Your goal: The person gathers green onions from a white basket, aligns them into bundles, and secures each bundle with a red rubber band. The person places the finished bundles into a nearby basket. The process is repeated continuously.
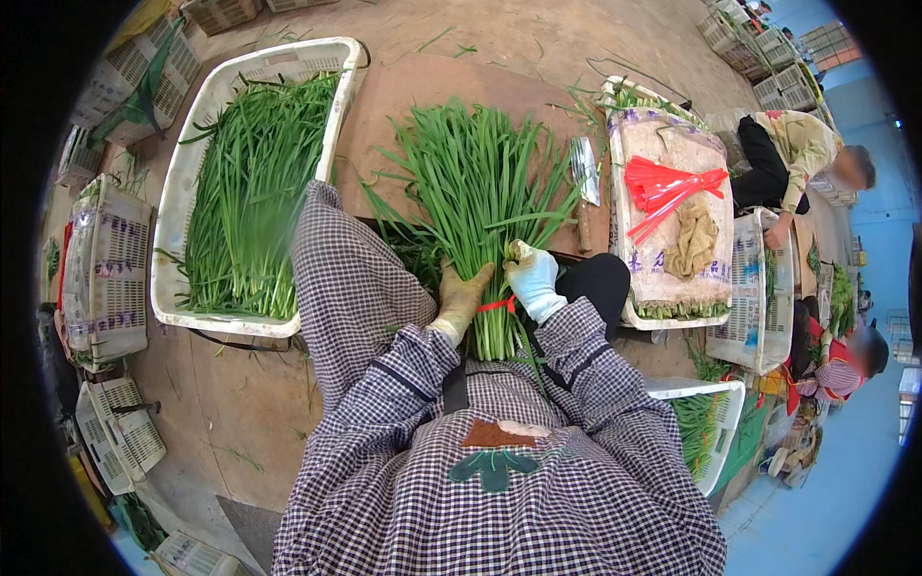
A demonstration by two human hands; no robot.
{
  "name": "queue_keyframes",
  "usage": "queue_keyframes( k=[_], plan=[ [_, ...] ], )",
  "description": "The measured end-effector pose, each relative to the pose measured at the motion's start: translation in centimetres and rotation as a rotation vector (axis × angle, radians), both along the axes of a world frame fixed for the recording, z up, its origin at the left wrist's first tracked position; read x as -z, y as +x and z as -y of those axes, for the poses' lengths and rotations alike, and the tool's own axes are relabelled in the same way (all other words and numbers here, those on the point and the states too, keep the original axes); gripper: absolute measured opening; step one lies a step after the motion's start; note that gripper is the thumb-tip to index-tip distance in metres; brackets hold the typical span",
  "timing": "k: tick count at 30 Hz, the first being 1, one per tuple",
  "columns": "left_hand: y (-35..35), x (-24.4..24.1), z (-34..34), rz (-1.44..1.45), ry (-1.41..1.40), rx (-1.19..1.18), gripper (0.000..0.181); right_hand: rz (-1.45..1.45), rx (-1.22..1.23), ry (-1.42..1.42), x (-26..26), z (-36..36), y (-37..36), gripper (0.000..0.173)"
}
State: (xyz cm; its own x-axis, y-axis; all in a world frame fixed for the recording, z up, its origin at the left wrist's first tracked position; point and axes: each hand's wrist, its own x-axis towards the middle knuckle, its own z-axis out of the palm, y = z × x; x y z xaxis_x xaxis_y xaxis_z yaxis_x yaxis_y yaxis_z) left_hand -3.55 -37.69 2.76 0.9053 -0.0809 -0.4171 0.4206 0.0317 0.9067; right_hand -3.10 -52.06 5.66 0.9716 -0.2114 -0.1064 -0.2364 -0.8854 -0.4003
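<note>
A bundle of long green chives [468,180], leaves pointing away from me and pale stalk ends near my lap, lies between my knees. A red tie strip [497,305] goes around its lower stalks. My left hand [463,294], in a stained glove, grips the bundle's left side just above the tie. My right hand [534,279], in a pale blue and white glove, is curled against its right side, fingers closed at the stalks. Loose leaves hang below that hand. Right of the bundle lies a broad-bladed knife [586,173] with a wooden handle.
On my left stands a white plastic crate [160,288] of loose chives. At right, a sack-covered crate [616,155] bears red tie strips [666,180] and a crumpled tan cloth [693,241]. Another chive crate [726,439] sits lower right. Two people work further right.
</note>
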Motion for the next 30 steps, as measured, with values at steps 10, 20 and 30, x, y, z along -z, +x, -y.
queue_keyframes(
  k=[10, 20, 30],
  plan=[
    [-0.4, -2.0, -0.1, -0.041, 0.007, -0.008, 0.095, 0.416, 0.052, -0.053, 1.4, 6.3, 3.5, 0.007],
    [-0.2, -2.2, 0.0, -0.096, -0.004, -0.103, 0.104, 1.013, 0.418, 0.664, -15.5, 24.1, 6.5, 0.024],
    [0.0, -1.2, 0.0, 0.010, 0.068, -0.063, 0.098, 0.101, -0.462, 0.428, -6.9, 2.3, 2.7, 0.076]
  ],
)
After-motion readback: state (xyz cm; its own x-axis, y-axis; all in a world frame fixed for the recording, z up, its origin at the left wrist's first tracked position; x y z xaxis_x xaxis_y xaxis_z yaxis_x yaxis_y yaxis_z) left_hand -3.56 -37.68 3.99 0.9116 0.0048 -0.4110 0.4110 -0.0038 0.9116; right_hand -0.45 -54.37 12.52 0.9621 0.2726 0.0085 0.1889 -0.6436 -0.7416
